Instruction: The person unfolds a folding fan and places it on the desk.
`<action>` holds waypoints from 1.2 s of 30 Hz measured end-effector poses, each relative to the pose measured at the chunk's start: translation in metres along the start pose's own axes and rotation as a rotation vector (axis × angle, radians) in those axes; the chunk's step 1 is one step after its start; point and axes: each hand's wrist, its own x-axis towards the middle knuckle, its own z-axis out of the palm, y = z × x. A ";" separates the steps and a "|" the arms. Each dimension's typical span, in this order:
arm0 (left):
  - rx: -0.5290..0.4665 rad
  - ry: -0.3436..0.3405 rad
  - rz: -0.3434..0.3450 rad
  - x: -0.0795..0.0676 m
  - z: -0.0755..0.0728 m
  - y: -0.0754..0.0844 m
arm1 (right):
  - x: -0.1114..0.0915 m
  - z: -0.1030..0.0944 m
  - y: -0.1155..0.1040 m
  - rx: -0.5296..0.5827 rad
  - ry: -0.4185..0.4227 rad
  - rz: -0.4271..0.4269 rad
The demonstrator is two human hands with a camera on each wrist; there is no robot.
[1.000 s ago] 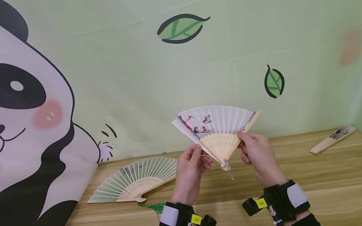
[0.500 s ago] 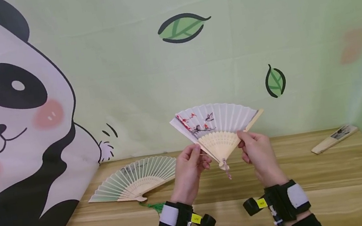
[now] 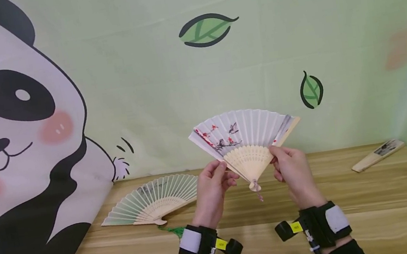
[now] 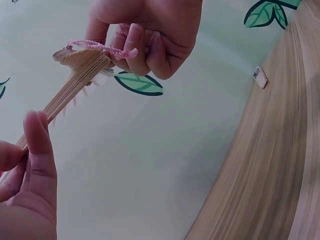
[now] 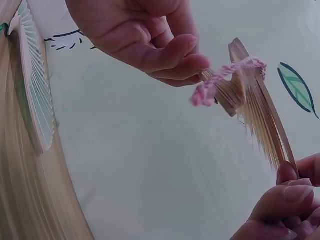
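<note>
Partly hidden behind left hand [image 3: 211, 190], green fan [image 3: 153, 202], pinching grip on white fan [image 3: 246, 138] shared with right hand [image 3: 296, 171]

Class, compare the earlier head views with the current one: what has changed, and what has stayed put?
The white fan has spread slightly wider, its two sides moving apart and its top edge rising a little. Nothing was let go: left hand and right hand still hold its sides. The green fan and folded fan remain on the table.
</note>
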 end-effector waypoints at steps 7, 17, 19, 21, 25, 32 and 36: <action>-0.024 0.005 0.017 -0.001 0.000 0.003 | 0.000 -0.001 -0.001 0.028 -0.009 0.018; -0.101 0.014 0.034 0.001 -0.002 0.005 | -0.001 -0.001 -0.003 0.140 -0.037 0.044; -0.110 0.020 0.032 0.002 -0.002 0.006 | -0.001 -0.001 -0.004 0.151 -0.040 0.041; -0.113 0.024 0.031 0.002 -0.002 0.006 | -0.001 -0.001 -0.004 0.163 -0.040 0.038; -0.124 0.020 0.033 0.002 -0.002 0.006 | -0.001 0.000 -0.004 0.196 -0.030 0.020; -0.162 0.018 0.037 0.002 -0.002 0.005 | -0.001 0.001 -0.005 0.236 0.002 -0.003; -0.164 0.025 0.044 0.002 -0.003 0.005 | -0.002 0.001 -0.005 0.252 0.021 -0.010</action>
